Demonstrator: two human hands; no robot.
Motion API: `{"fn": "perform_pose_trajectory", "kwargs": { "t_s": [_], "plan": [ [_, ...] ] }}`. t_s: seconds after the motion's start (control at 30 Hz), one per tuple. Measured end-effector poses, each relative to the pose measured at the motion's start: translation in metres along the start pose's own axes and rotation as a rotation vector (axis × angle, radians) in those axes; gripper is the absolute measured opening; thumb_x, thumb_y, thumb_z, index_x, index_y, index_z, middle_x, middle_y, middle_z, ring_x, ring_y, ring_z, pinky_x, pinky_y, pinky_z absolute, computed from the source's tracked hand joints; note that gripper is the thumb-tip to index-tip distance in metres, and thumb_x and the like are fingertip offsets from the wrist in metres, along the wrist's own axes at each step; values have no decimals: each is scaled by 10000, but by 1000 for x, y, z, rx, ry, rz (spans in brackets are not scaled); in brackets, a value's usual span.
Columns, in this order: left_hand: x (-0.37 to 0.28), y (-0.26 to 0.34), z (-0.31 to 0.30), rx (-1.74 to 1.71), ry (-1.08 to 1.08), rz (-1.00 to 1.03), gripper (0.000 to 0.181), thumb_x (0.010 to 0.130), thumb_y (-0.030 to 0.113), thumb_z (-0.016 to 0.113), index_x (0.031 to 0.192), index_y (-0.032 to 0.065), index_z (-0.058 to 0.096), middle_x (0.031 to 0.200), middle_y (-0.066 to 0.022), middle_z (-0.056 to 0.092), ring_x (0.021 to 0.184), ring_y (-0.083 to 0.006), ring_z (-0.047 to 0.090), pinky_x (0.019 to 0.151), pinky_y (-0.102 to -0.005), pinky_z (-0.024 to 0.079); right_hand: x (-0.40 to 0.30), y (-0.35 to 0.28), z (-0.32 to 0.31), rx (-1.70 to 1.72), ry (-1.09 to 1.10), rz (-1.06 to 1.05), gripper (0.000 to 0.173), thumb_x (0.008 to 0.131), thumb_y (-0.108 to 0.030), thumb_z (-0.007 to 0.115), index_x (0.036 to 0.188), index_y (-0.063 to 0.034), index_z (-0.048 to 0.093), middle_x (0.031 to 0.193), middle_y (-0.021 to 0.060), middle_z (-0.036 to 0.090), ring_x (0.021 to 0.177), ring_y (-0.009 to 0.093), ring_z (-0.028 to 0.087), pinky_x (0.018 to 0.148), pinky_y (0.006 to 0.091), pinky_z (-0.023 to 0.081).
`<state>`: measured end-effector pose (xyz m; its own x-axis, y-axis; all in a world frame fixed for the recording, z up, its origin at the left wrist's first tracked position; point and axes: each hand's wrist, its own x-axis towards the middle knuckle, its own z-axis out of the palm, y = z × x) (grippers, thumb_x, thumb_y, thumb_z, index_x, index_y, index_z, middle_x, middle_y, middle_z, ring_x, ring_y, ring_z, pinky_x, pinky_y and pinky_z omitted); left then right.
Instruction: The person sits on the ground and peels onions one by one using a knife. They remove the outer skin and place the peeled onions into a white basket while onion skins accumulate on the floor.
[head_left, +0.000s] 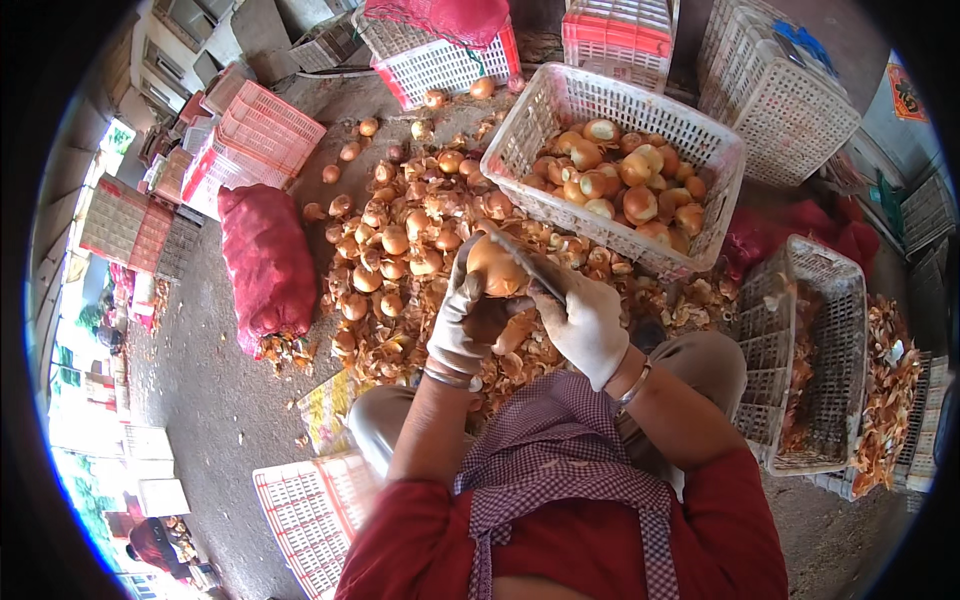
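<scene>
My left hand (456, 330), in a soiled white work glove, grips a yellow onion (493, 271) from its left side. In my right hand (589, 322), gloved too, is a knife (529, 261) whose blade slants across the onion's upper right side. Blade and onion seem to touch, though the exact contact is hard to make out. Under both hands spreads a heap of onions (395, 240) among loose dry skins. Beyond my right hand a white plastic crate (611, 232) holds many onions, several with pale trimmed ends.
A full red mesh sack (268, 262) lies left of the heap. An upright crate (825, 360) stands at my right beside piled onion skins (889, 397). Another crate (315, 510) is near my left knee. Stacked crates (780, 97) rise at the back. A person (154, 544) sits far left.
</scene>
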<state>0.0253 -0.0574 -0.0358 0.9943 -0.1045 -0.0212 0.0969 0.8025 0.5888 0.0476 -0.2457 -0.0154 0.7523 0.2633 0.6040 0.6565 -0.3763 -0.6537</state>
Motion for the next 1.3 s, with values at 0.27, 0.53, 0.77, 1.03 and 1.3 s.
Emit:
{"fn": "perform_pose_trajectory", "kwargs": {
  "t_s": [0.27,0.53,0.77,1.03,1.3],
  "plan": [
    [-25,29,11,466,-92,76,905,849,417,813,1529,27,359,1355,-99,588,1205,-206,602,1014,-359,527,-16,-12,-3,-192,-150,-244,801,737,-103,781,1476,-87,474,749,28,599,643,239,646,537,371,481],
    [-26,24,-2,253,-72,67,742,1009,348,623,1587,73,247,1352,-148,595,1176,-274,651,973,-435,588,-16,-11,0,-219,-176,-281,770,806,-104,725,1499,-55,393,751,55,613,608,264,650,485,395,482],
    [-34,18,-20,478,-3,168,562,1016,357,621,1461,67,434,1311,-132,625,1152,-270,659,964,-412,587,-4,-2,4,-169,-262,-208,601,767,-112,759,1321,-117,528,755,42,611,641,281,656,519,409,484],
    [-30,16,-8,443,169,271,789,718,151,894,1383,-6,500,1221,-100,663,1066,-225,686,926,-362,592,-12,-18,24,-114,-193,-12,354,873,-133,737,1202,-79,617,785,80,690,689,300,702,559,391,523],
    [-30,16,5,163,292,30,664,822,253,802,1394,59,525,1200,-110,658,1005,-250,680,795,-386,612,-18,-18,38,311,-105,426,252,881,-145,710,1118,-82,650,777,125,667,696,344,687,586,439,534]
  ]
}}
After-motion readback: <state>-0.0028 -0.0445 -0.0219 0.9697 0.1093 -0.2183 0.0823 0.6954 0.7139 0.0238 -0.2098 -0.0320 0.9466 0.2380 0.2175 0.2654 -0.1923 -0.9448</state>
